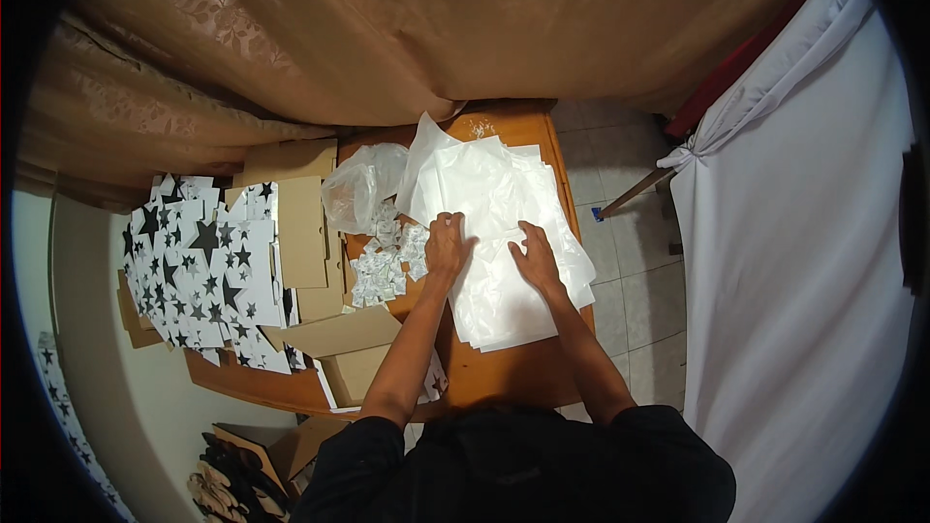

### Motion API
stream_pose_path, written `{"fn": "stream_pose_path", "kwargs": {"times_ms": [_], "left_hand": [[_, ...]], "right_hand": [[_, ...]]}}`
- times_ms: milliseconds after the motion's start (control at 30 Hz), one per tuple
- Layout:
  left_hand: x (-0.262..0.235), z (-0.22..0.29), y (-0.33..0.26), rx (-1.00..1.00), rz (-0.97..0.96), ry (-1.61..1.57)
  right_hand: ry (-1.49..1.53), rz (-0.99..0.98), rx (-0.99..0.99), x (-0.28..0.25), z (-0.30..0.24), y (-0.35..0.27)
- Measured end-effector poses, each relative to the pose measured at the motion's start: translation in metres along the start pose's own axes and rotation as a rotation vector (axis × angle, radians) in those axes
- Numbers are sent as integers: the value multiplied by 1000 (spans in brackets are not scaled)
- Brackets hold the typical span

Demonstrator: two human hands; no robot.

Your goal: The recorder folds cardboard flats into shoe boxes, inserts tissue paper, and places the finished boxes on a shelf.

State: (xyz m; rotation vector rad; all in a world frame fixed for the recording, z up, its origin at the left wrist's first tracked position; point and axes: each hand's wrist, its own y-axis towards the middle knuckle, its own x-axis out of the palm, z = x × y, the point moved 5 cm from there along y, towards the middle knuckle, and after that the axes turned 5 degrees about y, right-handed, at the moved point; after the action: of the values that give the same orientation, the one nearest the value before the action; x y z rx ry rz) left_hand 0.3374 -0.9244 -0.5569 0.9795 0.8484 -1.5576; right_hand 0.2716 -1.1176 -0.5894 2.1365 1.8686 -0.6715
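Observation:
A stack of thin white paper sheets, like tissue paper, lies on the wooden table in front of me. The top sheet is creased, and its far left corner lifts up. At the stack's left edge my left hand has its fingers bent over the paper and closed on the sheet. My right hand rests on the middle of the stack, thumb and fingers apart. A faint fold runs across the paper between the two hands. Small white printed packets lie in a pile just left of my left hand.
A clear plastic bag sits behind the packets. Flat brown cardboard boxes and star-printed white boxes cover the left of the wooden table. An open box stands near my left forearm. White cloth hangs at right, brown curtains behind.

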Motion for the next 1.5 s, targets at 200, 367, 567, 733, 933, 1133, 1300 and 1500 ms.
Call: {"fn": "stream_pose_path", "kwargs": {"times_ms": [200,367,567,733,933,1133,1300,1500], "left_hand": [[7,-11,-6,69,81,67],[-7,-19,-16,-5,213,-226],[-54,6,-48,-58,182,-712],[-88,8,-99,-131,128,-941],[-117,17,-165,-239,59,-1547],[-136,-5,-223,-273,-45,-1670],[-135,-70,-280,-360,-159,-1858],[-201,-155,-326,-270,-95,-2023]], "right_hand": [[53,58,-12,1,-8,-3],[162,163,8,-11,-29,-20],[429,214,178,-30,-15,-45],[483,190,414,-24,-5,-69],[728,-151,733,-7,-25,-123],[1401,-221,398,8,-57,-156],[1286,-181,199,0,-75,-172],[1015,-231,206,21,-102,-197]]}}
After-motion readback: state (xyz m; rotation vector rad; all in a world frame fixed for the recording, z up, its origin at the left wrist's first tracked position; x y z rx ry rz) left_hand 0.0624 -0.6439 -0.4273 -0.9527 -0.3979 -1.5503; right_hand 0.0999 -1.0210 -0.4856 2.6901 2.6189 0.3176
